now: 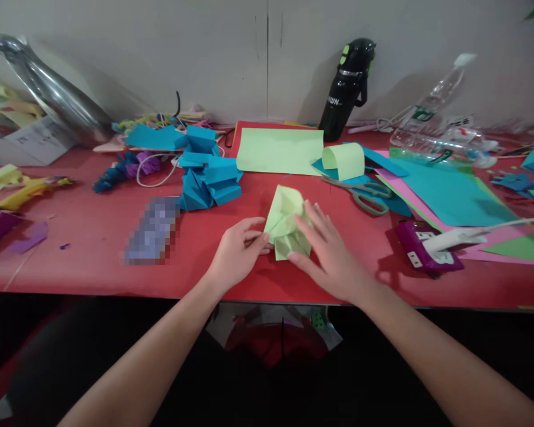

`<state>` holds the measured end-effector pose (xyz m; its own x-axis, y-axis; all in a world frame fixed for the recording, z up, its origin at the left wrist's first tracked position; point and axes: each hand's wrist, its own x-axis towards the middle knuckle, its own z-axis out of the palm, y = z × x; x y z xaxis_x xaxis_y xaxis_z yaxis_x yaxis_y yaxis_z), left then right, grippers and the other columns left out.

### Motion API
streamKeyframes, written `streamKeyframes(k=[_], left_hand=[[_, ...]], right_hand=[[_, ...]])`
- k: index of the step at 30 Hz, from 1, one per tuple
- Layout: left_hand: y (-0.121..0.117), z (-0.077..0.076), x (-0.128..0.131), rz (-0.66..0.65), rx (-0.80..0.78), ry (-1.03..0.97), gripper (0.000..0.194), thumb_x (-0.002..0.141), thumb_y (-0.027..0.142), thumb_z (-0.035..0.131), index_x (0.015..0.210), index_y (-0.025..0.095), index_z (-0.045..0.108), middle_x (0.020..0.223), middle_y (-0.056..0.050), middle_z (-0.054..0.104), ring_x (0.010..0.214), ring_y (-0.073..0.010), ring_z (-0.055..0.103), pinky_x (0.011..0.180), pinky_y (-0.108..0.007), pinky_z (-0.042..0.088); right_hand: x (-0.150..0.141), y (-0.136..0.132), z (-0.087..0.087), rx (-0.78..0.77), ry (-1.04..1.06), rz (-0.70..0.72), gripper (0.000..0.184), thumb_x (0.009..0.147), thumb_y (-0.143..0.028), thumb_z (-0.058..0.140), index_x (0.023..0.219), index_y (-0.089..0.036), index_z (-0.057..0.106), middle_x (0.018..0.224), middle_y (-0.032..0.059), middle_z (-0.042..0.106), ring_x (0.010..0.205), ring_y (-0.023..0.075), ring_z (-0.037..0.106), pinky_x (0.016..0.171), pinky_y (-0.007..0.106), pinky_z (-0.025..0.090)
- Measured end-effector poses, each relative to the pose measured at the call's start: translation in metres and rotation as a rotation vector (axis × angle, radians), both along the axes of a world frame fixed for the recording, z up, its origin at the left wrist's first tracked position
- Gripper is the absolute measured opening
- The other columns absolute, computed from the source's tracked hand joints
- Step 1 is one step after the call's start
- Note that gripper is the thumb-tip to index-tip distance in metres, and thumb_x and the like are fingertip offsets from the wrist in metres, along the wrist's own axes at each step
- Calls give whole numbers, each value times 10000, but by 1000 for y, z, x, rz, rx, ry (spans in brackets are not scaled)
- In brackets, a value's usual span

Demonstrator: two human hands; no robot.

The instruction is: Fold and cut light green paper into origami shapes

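A piece of folded pale green paper (287, 219) lies on the red tabletop between my hands, with creases and raised flaps. My left hand (240, 249) pinches its left edge between thumb and fingers. Over its right side, my right hand (327, 249) is spread, its fingers apart and the fingertips at the paper's flap. Whether the right palm touches the paper I cannot tell. Behind it and to the left stand folded blue paper pieces (211, 172). A flat pale green sheet (280, 151) lies farther back.
Scissors (369, 196) lie right of my hands, near a curled green strip (345, 160). A purple power strip (427, 249) with a white plug sits front right, beside stacked coloured paper (467, 193). A black bottle (347, 89) and plastic bottles (440, 107) are at the wall. A blurred-out rectangle (153, 228) lies left.
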<state>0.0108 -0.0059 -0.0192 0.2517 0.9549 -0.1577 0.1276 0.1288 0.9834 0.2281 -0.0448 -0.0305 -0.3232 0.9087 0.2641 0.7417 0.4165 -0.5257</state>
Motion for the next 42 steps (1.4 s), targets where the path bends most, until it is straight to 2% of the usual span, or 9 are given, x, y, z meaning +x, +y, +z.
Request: streamKeyframes(k=[4, 6, 9, 15, 22, 26, 29, 35, 42], left_hand=[[-3, 9, -3, -86, 206, 135, 341, 930, 346, 613, 1214, 166, 678, 1034, -94, 769, 896, -227, 746, 837, -336, 600], [-6, 16, -4, -111, 320, 210, 276, 966, 325, 553, 1159, 209, 712, 1044, -60, 766, 932, -214, 736, 833, -298, 578], [-9, 25, -6, -141, 487, 350, 254, 992, 286, 503, 1102, 236, 727, 998, -29, 765, 902, -189, 727, 796, -253, 540], [-12, 36, -14, -202, 804, 482, 315, 973, 134, 450, 1145, 227, 697, 1022, -49, 749, 931, -180, 698, 831, -249, 503], [-15, 44, -18, -368, 935, 549, 433, 919, 21, 385, 1185, 223, 660, 1073, -68, 727, 918, -184, 678, 817, -262, 500], [-12, 42, -17, -347, 996, 559, 396, 916, 5, 410, 1167, 202, 643, 1050, -61, 728, 907, -174, 680, 808, -257, 505], [-11, 38, -18, -296, 1051, 545, 337, 934, 29, 461, 1177, 176, 641, 1017, -55, 734, 890, -164, 690, 786, -249, 520], [-13, 40, -15, -187, 1024, 452, 270, 941, 109, 596, 1189, 181, 675, 1089, -49, 760, 963, -152, 717, 857, -217, 539], [-15, 40, -4, 45, 622, 71, 85, 868, 223, 743, 936, 173, 753, 878, -18, 779, 791, -138, 730, 728, -197, 583]], right_hand=[[17, 14, 16, -46, 522, -154, 679, 924, -517, 622, 1536, -358, 373, 1625, 36, 361, 1504, 306, 314, 1199, 567, 315], [22, 17, 27, -125, 772, -120, 547, 915, -507, 641, 1433, -377, 517, 1503, 24, 531, 1396, 295, 485, 1115, 511, 448], [25, 16, 42, -203, 959, -6, 323, 927, -478, 637, 1216, -348, 705, 1214, 28, 722, 1151, 281, 666, 936, 448, 562], [18, 10, 52, -248, 959, -76, 219, 913, -468, 661, 929, -298, 799, 853, 29, 748, 753, 213, 691, 662, 370, 559], [12, 5, 65, -350, 850, 34, 137, 883, -398, 709, 884, -286, 789, 999, 41, 771, 896, 251, 721, 720, 381, 590], [15, -1, 74, -410, 633, 74, 184, 823, -390, 774, 986, -308, 794, 997, 28, 783, 872, 237, 739, 677, 331, 609], [13, -4, 78, -327, 545, 5, 259, 743, -365, 842, 991, -309, 788, 983, 10, 785, 845, 220, 744, 689, 316, 623], [4, -7, 79, -157, 545, -173, 124, 749, -352, 838, 833, -278, 784, 873, 9, 787, 765, 199, 732, 618, 291, 600], [5, -6, 69, -296, 784, -175, 139, 728, -358, 863, 834, -297, 796, 864, 12, 780, 735, 195, 721, 616, 303, 597]])
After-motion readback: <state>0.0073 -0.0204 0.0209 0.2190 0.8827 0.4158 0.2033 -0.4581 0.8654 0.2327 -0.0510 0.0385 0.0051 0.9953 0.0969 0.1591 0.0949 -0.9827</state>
